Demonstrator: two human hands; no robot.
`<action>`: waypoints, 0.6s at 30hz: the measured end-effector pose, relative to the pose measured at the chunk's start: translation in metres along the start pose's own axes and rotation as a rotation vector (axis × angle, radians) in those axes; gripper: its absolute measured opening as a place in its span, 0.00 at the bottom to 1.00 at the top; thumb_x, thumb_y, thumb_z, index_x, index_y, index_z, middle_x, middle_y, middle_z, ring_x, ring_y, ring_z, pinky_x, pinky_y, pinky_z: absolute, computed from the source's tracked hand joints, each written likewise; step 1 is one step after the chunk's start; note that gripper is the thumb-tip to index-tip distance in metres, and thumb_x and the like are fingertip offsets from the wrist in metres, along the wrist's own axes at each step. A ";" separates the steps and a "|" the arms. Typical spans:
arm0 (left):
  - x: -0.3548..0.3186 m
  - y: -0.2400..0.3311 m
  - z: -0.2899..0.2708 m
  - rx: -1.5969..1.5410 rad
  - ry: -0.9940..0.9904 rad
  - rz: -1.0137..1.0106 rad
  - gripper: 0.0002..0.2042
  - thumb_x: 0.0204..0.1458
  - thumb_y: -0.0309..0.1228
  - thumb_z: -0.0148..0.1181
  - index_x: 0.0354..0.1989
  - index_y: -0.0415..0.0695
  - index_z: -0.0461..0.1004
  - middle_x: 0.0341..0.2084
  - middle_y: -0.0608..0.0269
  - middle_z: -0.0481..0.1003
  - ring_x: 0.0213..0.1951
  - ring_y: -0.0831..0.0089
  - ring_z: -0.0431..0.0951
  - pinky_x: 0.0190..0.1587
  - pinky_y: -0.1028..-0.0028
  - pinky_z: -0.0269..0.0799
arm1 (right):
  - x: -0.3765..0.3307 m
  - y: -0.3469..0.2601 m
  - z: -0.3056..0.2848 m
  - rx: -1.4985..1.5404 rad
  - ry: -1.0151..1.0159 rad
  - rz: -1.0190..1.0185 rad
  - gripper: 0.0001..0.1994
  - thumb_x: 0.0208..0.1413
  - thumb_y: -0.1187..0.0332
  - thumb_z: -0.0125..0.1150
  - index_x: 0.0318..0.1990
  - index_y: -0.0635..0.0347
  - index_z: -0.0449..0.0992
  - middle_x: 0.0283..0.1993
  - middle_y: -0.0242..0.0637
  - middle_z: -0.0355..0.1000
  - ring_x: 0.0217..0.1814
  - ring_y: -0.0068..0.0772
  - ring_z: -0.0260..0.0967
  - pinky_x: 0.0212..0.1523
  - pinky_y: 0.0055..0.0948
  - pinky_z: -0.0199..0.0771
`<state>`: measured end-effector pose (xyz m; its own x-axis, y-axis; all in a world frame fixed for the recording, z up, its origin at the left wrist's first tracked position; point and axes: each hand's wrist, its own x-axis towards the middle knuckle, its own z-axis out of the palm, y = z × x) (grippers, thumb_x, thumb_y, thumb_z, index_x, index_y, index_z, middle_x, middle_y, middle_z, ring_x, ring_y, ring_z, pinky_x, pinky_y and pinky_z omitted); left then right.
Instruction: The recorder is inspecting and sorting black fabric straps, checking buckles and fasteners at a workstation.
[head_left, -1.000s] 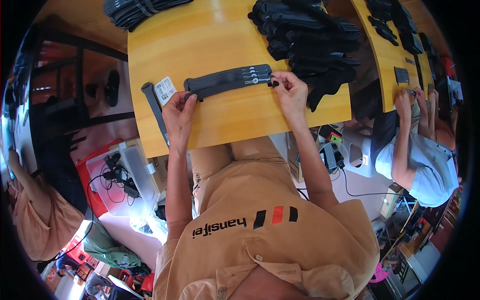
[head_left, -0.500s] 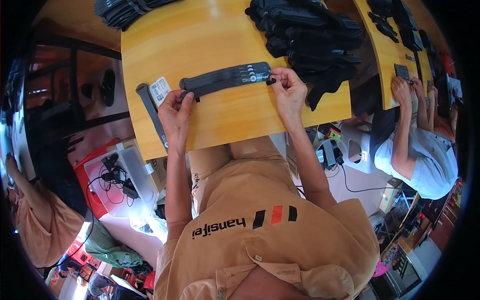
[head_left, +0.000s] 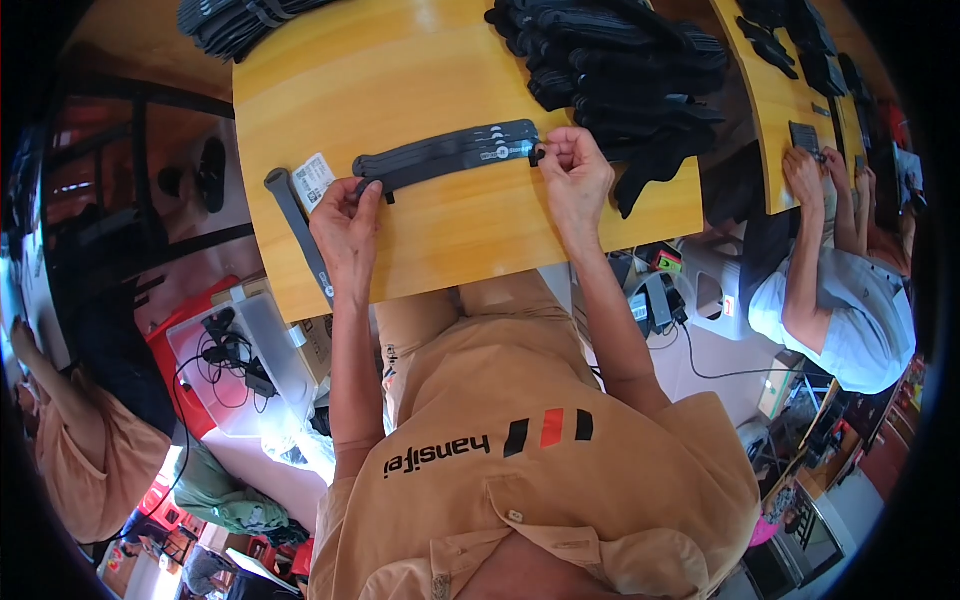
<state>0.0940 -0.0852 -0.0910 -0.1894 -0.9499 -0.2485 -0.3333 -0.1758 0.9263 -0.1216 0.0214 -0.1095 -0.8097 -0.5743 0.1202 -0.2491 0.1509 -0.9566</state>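
Note:
A neat stack of dark grey straps [head_left: 440, 152] with white print lies across the wooden table [head_left: 450, 245] in front of me. My left hand [head_left: 345, 220] is closed, thumb and fingers pinching the stack's near left end, where a short black tab sticks out. At the stack's right end my right hand [head_left: 578, 185] is closed in a pinch on a small black strip [head_left: 537, 156], mostly hidden by the fingertips. A single grey strap [head_left: 298, 232] lies to the left of my left hand, beside a white printed label [head_left: 316, 178] partly covered by that hand.
A large heap of black straps [head_left: 620, 80] fills the table's back right, one end hanging toward me. Another bundle [head_left: 240, 20] sits at the back left corner. A clear bin with cables [head_left: 240, 360] stands at lower left. A co-worker [head_left: 825, 310] works at the right-hand table.
My right fingers have curled in more tightly at the stack's right end. The table, stack and both hands appear slightly farther left in view. My left hand keeps its pinch.

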 end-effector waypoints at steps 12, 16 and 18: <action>0.001 0.003 0.001 0.060 0.025 -0.007 0.10 0.49 0.29 0.62 0.32 0.33 0.73 0.17 0.67 0.70 0.17 0.84 0.65 0.18 0.82 0.61 | 0.001 -0.004 0.000 -0.029 -0.003 0.032 0.07 0.42 0.83 0.57 0.30 0.64 0.72 0.20 0.29 0.68 0.20 0.14 0.62 0.22 0.16 0.64; 0.002 0.003 0.001 0.053 0.028 -0.012 0.11 0.49 0.30 0.62 0.32 0.33 0.73 0.16 0.68 0.70 0.17 0.84 0.65 0.18 0.82 0.61 | 0.001 -0.005 0.000 -0.042 -0.008 0.020 0.07 0.42 0.83 0.58 0.30 0.64 0.72 0.20 0.29 0.68 0.20 0.14 0.62 0.22 0.17 0.64; 0.002 0.002 0.000 0.062 0.027 -0.013 0.11 0.49 0.30 0.62 0.33 0.33 0.73 0.16 0.68 0.70 0.16 0.84 0.64 0.18 0.82 0.61 | 0.001 -0.003 0.001 -0.036 -0.010 0.023 0.07 0.42 0.83 0.58 0.30 0.64 0.72 0.20 0.29 0.68 0.20 0.14 0.62 0.22 0.17 0.64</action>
<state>0.0928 -0.0873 -0.0897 -0.1595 -0.9545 -0.2518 -0.3925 -0.1727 0.9034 -0.1214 0.0194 -0.1062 -0.8101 -0.5785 0.0956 -0.2499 0.1932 -0.9488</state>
